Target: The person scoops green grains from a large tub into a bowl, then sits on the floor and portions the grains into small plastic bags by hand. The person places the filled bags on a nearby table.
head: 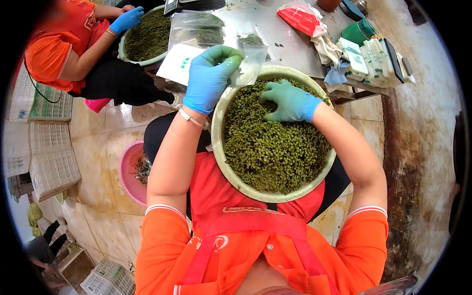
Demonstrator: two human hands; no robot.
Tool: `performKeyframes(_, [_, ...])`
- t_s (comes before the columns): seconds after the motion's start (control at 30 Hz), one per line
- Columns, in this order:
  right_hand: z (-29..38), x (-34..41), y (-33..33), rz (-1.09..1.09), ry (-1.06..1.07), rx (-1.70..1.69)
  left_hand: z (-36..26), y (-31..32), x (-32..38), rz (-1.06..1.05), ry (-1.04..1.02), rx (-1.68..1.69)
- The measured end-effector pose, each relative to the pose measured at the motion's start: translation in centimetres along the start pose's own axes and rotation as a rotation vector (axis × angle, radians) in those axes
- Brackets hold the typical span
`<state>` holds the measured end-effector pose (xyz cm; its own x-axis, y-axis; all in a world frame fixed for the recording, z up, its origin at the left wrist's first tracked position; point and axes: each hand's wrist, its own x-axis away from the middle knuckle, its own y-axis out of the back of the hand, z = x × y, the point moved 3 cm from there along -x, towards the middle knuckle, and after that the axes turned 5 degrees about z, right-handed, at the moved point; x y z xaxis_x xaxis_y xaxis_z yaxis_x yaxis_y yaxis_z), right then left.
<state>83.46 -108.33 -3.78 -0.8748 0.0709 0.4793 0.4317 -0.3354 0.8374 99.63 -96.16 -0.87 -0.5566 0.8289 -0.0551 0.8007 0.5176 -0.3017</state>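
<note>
My left hand (212,77), in a blue glove stained green, pinches the edge of a clear plastic bag (256,64) above the far rim of a basin. That pale round basin (218,147) rests on my lap, filled with small green berries on stems (280,155), which look like green peppercorns. My right hand (289,101), gloved the same way, reaches into the berries near the far side. Its thumb and fingers curve apart, but the fingertips are sunk in the heap, so any berries they hold are hidden. White printed packets (175,63) lie just left of my left hand.
Filled clear bags (210,35) lie on the metal table (258,14). Stacked white packs (354,61) and a green jar (356,31) stand at right. Beside me a co-worker's gloved hand (127,20) is over another basin (124,48). A pink basin (127,177) and crates (53,169) are at left.
</note>
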Motion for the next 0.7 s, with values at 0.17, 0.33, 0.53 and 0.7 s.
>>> performKeyframes(0.17, [-1.9,2.1,-0.2,-0.050,-0.019,-0.238,-0.2,-0.7,0.8,0.046,0.036,-0.384])
performKeyframes(0.33, [-1.4,0.5,-1.1,-0.159,-0.096,-0.228,4.0,-2.9,0.9,0.111,0.086,-0.907])
performKeyframes(0.53, [-2.8,2.3,-1.2,-0.298,-0.093,-0.504,7.4,-2.8,0.3,0.234,0.211,-0.372])
performKeyframes(0.7, [-3.7,5.7,0.8,-0.358,-0.155,-0.968,6.7,-3.3,0.6,0.254,0.219,-0.026])
